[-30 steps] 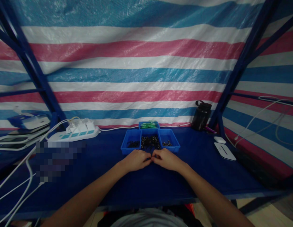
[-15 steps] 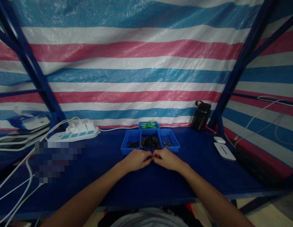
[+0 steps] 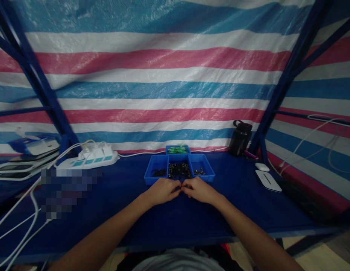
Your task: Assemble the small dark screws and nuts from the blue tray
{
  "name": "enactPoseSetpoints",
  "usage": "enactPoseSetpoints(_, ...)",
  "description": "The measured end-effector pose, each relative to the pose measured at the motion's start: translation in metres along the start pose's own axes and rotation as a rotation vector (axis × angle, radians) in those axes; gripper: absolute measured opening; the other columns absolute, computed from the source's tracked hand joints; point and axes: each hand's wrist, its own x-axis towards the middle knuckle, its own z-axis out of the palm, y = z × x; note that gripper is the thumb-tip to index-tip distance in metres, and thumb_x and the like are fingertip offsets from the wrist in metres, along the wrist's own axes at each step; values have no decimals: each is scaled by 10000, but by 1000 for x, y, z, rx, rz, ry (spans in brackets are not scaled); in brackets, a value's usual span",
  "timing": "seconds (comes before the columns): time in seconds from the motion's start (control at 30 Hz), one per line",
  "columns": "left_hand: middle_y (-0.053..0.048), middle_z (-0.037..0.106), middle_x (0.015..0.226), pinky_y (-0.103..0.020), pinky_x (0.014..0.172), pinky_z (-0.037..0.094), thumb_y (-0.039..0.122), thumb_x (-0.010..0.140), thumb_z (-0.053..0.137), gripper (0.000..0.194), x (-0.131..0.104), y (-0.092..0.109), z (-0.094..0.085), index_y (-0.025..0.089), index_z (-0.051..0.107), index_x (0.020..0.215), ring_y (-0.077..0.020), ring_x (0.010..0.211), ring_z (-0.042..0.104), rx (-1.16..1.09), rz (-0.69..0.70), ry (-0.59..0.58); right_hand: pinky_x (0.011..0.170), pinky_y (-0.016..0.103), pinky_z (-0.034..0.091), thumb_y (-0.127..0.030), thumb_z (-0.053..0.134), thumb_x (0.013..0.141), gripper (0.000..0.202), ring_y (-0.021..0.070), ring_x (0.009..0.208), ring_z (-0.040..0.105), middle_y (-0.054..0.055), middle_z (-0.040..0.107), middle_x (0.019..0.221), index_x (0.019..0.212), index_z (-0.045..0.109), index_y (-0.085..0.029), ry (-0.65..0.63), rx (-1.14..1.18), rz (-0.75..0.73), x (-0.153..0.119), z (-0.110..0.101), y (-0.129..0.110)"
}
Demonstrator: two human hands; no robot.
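My left hand (image 3: 163,191) and my right hand (image 3: 200,189) meet fingertip to fingertip just in front of the blue bins. Both have their fingers pinched together; whatever lies between the tips is too small to make out. Behind them, the left bin (image 3: 157,163) holds some dark pieces. Many small black and shiny parts (image 3: 179,170) fill the middle bin. A few metallic pieces (image 3: 199,171) lie in the right bin. Farther back, a small blue bin (image 3: 177,149) holds green items.
On the blue table (image 3: 175,226), a white power strip (image 3: 90,161) with cables stands left. At the right are a dark bottle (image 3: 240,138), a white flat device (image 3: 268,180) and a small white case (image 3: 262,167). Stacked devices (image 3: 19,167) sit far left.
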Motion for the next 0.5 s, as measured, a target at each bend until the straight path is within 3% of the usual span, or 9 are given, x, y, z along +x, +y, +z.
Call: enactPoseSetpoints(0.5, -4, 645, 733, -202, 535, 341, 302, 902, 474, 169, 1, 0, 0, 198, 599, 947, -137, 622, 592, -27, -35, 8, 549, 192, 382, -259, 447, 907, 237, 109, 547, 577, 3, 651, 624, 837, 644, -148, -13, 12, -20, 0, 0, 3)
